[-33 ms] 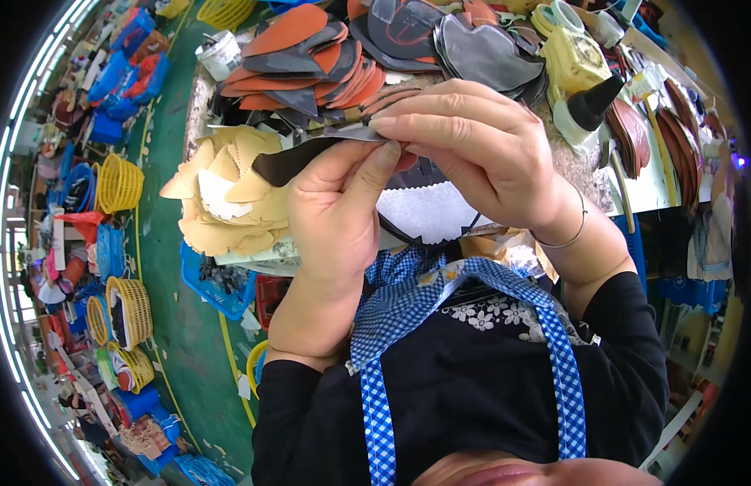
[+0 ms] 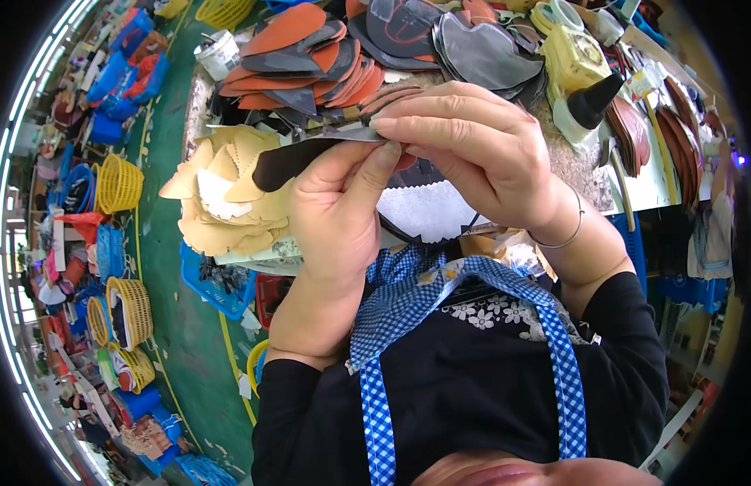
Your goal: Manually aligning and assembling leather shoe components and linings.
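A dark, curved piece of leather (image 2: 280, 166) is raised over the near side of the workbench. My left hand (image 2: 333, 206) pinches it between thumb and bent fingers, and its black end sticks out to the left. At the piece's right end, the fingertips of my right hand (image 2: 485, 150) press together on its edge, right against my left thumb. My fingers hide most of that edge. Below the hands, a pale piece with a zigzag edge (image 2: 428, 212) lies on something dark at the bench's near side.
Beige cut pieces (image 2: 229, 198) are heaped at the left. Behind lie stacks of orange and black pieces (image 2: 302, 61) and grey pieces (image 2: 485, 53). A black-nozzled bottle (image 2: 590, 105) and a white tub (image 2: 219, 53) stand on the bench. A blue basket (image 2: 217, 279) sits below left.
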### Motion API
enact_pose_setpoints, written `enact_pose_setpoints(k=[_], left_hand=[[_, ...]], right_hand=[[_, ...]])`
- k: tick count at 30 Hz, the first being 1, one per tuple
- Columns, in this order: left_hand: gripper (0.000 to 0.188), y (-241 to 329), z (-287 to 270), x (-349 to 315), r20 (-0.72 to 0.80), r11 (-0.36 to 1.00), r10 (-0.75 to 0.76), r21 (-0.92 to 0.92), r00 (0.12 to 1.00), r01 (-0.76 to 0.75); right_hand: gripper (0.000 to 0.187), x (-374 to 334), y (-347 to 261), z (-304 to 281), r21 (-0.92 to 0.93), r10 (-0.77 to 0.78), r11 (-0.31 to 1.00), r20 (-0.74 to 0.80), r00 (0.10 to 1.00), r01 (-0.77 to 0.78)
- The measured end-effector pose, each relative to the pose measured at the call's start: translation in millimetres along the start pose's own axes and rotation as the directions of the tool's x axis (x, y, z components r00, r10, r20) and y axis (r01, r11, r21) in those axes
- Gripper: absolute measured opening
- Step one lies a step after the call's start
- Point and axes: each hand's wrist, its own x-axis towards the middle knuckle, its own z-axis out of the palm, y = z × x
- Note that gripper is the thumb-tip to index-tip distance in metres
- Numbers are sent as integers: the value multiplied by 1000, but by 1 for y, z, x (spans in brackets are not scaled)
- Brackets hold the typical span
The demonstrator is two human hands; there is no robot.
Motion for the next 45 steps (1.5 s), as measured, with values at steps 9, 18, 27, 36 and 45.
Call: enact_pose_setpoints(k=[9,18,27,36,45], left_hand=[[13,-10,2,-3,-52,971,36,237,998,-22],[6,-11,-4,2,67,950,-110,302,992,85],[21,-29,-7,11,40,794,136,593,990,-133],[20,-15,9,18,336,374,367,801,868,-468],[15,-27,-11,27,66,814,95,569,993,-115]], right_hand=[[23,-15,-2,-2,-97,87,991,-41,995,-91],[7,-25,1,9,347,643,705,55,764,-618],[8,-24,4,7,79,438,899,-96,894,-432],[12,-21,15,3,382,622,740,-75,779,-554],[7,-24,8,10,228,577,812,-183,796,-537]])
